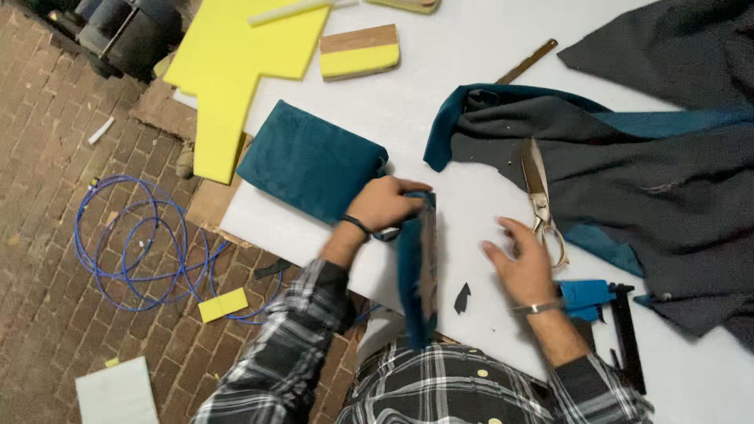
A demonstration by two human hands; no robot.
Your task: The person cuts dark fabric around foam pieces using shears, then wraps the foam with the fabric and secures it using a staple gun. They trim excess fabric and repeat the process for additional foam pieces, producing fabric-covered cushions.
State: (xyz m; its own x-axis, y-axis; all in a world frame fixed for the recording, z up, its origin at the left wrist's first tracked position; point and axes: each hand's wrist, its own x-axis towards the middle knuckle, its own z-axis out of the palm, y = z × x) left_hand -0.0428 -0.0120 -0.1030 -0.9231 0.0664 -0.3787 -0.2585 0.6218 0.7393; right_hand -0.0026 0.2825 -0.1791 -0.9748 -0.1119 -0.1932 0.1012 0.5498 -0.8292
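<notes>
Panel: a narrow board wrapped in teal fabric (418,271), stood on edge at the near side of the white counter (440,94), running from the left hand down toward the person's plaid shirt. You could see a strip of bare wood on the face turned right.

Left grip: the left hand (385,202) was clamped over the top end of the panel, fingers curled round the cloth and pinching it against the board.

Right grip: the right hand (522,263) was spread out, fingers loose, lying flat on the counter just right of the panel and not holding anything. Fingertips sat right beside the handles of the scissors (540,202).

How it'd handle: my guess is stiff core, soft slippy skin. The board looked light enough for one hand, but the velvety cloth would probably slide over the wood unless it's pinched tight. Best hold looked like the ends or the long edges, where cloth folds over wood.

Nearby: a small dark fabric scrap (463,298) lay between panel and right wrist. A blue staple gun (587,298) sat just behind the right forearm.

Further out: a finished-looking teal cushion (310,161) just beyond the left hand, a big heap of grey and teal fabric (628,165) under the scissors, yellow foam sheet (236,63) and a foam-and-wood block (360,51) at the far edge.

Floor: brick, with a coiled blue hose (137,243) well off to the left.
</notes>
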